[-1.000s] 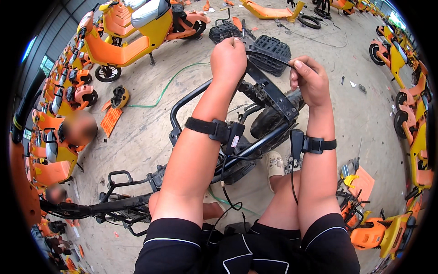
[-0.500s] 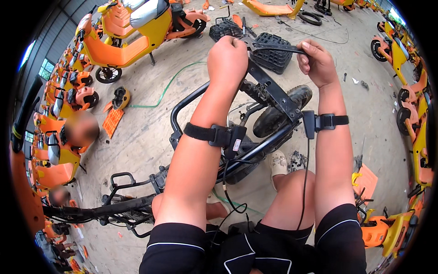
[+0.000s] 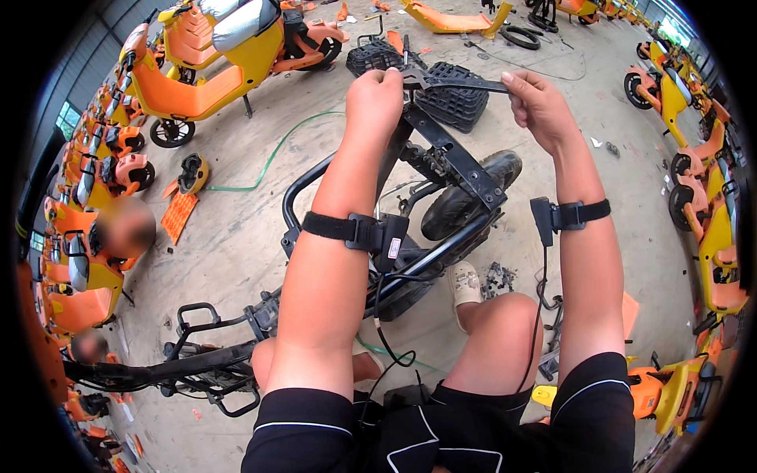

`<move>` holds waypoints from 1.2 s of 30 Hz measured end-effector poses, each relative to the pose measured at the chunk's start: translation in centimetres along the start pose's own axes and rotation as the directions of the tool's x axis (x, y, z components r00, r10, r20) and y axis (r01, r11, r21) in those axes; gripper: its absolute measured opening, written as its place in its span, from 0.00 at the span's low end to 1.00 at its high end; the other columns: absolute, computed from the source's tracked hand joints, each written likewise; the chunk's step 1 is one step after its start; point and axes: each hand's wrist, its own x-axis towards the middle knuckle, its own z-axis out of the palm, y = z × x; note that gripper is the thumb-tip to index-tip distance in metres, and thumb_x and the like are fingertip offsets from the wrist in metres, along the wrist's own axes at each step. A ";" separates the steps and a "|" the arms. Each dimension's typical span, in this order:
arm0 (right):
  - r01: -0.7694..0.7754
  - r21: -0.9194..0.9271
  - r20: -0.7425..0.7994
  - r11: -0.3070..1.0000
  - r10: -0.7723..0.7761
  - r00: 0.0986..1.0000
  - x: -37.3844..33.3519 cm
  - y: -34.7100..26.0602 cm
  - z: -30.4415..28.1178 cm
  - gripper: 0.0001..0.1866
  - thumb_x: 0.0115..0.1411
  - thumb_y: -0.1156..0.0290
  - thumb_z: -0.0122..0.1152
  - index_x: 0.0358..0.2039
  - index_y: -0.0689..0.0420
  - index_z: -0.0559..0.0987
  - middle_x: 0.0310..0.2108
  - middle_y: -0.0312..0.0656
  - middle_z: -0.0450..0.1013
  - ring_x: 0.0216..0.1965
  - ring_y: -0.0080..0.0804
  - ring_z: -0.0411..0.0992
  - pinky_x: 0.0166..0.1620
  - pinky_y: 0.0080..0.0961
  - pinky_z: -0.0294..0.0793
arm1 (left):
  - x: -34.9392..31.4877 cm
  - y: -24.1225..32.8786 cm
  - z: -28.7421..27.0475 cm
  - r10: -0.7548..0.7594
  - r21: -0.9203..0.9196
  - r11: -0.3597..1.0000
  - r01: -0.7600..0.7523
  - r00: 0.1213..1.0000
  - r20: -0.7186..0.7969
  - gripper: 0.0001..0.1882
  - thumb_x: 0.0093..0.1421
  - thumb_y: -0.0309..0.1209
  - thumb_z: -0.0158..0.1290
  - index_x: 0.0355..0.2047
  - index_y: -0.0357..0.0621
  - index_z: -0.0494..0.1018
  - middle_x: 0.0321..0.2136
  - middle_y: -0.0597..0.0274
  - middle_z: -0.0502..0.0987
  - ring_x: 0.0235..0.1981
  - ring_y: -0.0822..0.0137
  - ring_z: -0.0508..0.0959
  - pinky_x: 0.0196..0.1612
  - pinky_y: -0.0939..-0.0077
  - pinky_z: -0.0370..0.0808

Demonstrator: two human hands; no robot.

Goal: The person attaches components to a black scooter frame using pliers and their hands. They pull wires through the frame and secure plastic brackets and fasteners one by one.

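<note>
My right hand (image 3: 540,110) pinches the right end of a long, dark, flat tool (image 3: 465,83) between thumb and fingers. The tool has a jaw-like, forked left end; its exact kind does not show. At that end my left hand (image 3: 375,102) is closed in a fist, and whatever lies inside its fingers is hidden. Both hands are held over the upper end of a bare black scooter frame (image 3: 457,162). Its tubes run down between my arms, and a black wheel (image 3: 473,193) sits beside the flat bar.
Black plastic baskets (image 3: 453,98) lie behind the frame. Yellow-orange scooters (image 3: 213,79) stand at left and right. A helmet (image 3: 192,173), an orange mat (image 3: 180,218) and a green strap (image 3: 268,162) are on the floor. Black debris (image 3: 498,280) lies by my foot.
The scene has shifted slightly left in view. My right hand sits a little farther from the left, and the dark tool still spans between them.
</note>
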 end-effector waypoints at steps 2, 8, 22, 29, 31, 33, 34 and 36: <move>-0.104 -0.158 -0.053 0.982 0.097 0.994 -1.1 -1.6 0.3 0.16 0.57 0.56 0.73 0.35 0.54 0.81 0.23 0.28 0.71 0.19 0.13 0.62 0.23 0.16 0.60 | 0.2 -0.2 0.2 -0.073 -0.056 0.995 0.076 0.996 0.054 0.23 0.66 0.42 0.51 0.39 0.30 0.80 0.26 0.52 0.79 0.30 0.62 0.78 0.38 0.66 0.73; 0.221 -0.685 0.117 0.694 -0.194 0.974 -1.9 -3.5 2.2 0.24 0.54 0.50 0.75 0.36 0.60 0.81 0.29 0.35 0.76 0.28 0.21 0.70 0.33 0.22 0.73 | 0.3 -0.1 0.0 -0.144 -0.122 0.981 0.153 0.986 0.082 0.24 0.66 0.43 0.51 0.39 0.28 0.80 0.26 0.50 0.80 0.29 0.63 0.77 0.38 0.65 0.73; 0.314 -0.937 0.335 -0.154 -0.134 0.933 1.2 -4.1 12.6 0.11 0.57 0.71 0.54 0.40 0.56 0.78 0.34 0.51 0.80 0.40 0.51 0.79 0.42 0.47 0.78 | 0.7 -0.8 1.0 -0.139 -0.239 0.958 0.160 0.985 0.103 0.21 0.66 0.43 0.53 0.37 0.33 0.79 0.23 0.65 0.72 0.22 0.72 0.65 0.25 0.70 0.64; 0.318 -0.932 0.338 -0.171 -0.104 0.935 2.0 -3.5 13.0 0.12 0.58 0.70 0.53 0.40 0.56 0.81 0.36 0.51 0.81 0.39 0.51 0.80 0.42 0.46 0.79 | 0.1 -0.1 0.7 -0.140 -0.227 0.962 0.150 0.988 0.061 0.22 0.64 0.39 0.52 0.33 0.26 0.80 0.25 0.47 0.81 0.28 0.58 0.80 0.38 0.63 0.74; 0.333 -0.929 0.354 -0.162 -0.129 0.926 2.2 -3.5 12.5 0.12 0.58 0.70 0.53 0.40 0.57 0.80 0.35 0.51 0.81 0.38 0.53 0.80 0.42 0.46 0.79 | -0.3 0.6 0.5 -0.137 -0.235 0.961 0.148 0.989 0.063 0.22 0.64 0.39 0.52 0.32 0.26 0.80 0.25 0.47 0.81 0.28 0.59 0.80 0.37 0.63 0.74; 0.357 -0.921 0.379 -0.157 -0.143 0.914 1.7 -3.7 12.2 0.11 0.57 0.71 0.53 0.39 0.57 0.80 0.33 0.51 0.81 0.37 0.53 0.80 0.41 0.47 0.79 | -0.9 1.0 0.4 -0.131 -0.226 0.964 0.140 0.990 0.053 0.22 0.64 0.39 0.52 0.32 0.26 0.80 0.25 0.47 0.81 0.28 0.59 0.80 0.37 0.64 0.74; 0.371 -0.916 0.393 -0.155 -0.150 0.907 1.6 -3.7 12.2 0.11 0.57 0.71 0.53 0.38 0.57 0.80 0.33 0.51 0.81 0.37 0.54 0.80 0.41 0.47 0.79 | -0.8 1.0 0.4 -0.136 -0.225 0.963 0.146 0.989 0.062 0.22 0.65 0.39 0.52 0.32 0.26 0.80 0.25 0.47 0.81 0.28 0.59 0.80 0.37 0.63 0.74; 0.389 -0.906 0.415 -0.166 -0.177 0.892 2.0 -3.5 11.8 0.10 0.57 0.70 0.54 0.37 0.57 0.79 0.32 0.51 0.80 0.36 0.54 0.80 0.40 0.48 0.78 | -0.5 1.0 0.4 -0.143 -0.222 0.962 0.159 0.986 0.086 0.22 0.65 0.40 0.53 0.33 0.26 0.80 0.26 0.48 0.82 0.28 0.59 0.80 0.37 0.63 0.74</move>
